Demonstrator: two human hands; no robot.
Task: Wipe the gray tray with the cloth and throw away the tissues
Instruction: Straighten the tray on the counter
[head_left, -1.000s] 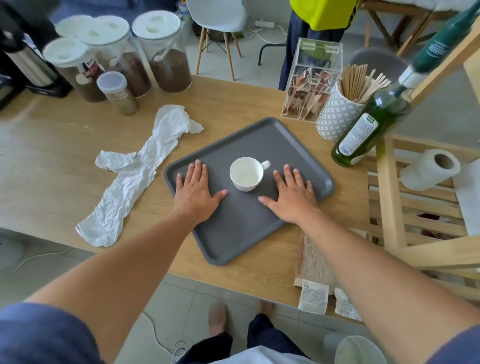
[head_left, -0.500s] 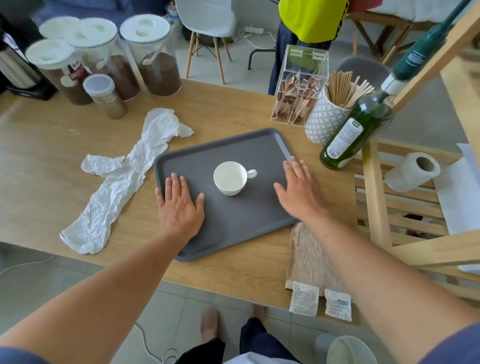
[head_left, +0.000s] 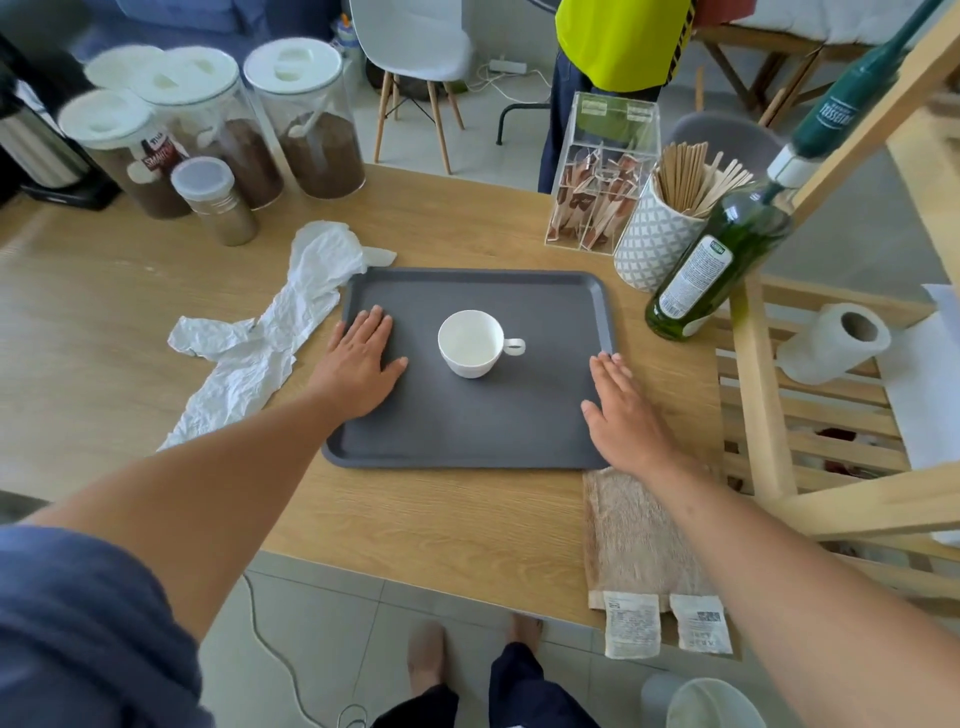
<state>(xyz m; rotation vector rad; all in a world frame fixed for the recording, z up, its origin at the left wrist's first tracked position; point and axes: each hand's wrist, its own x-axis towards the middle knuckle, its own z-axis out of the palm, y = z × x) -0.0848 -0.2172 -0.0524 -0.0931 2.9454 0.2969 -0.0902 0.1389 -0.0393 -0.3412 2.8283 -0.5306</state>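
Observation:
The gray tray (head_left: 483, 426) lies squarely on the wooden table with a white cup (head_left: 470, 343) standing in its middle. My left hand (head_left: 358, 364) rests flat on the tray's left part, fingers spread. Over the tray's right rim, my right hand (head_left: 621, 410) lies flat, holding nothing. A crumpled white tissue (head_left: 270, 332) stretches along the table left of the tray, touching its far left corner. The brown cloth (head_left: 639, 540) lies folded at the table's front edge, under my right wrist, with two white labels hanging off.
Several coffee jars (head_left: 311, 119) stand at the back left. A sachet box (head_left: 597, 176), a cup of wooden sticks (head_left: 665, 228) and a green bottle (head_left: 717, 260) crowd the back right. A wooden rack with a paper roll (head_left: 831, 343) stands to the right. A person stands behind the table.
The tray has turned from a slant to lie square to the table edge. My hands slid apart toward its left and right sides. The cloth now shows more.

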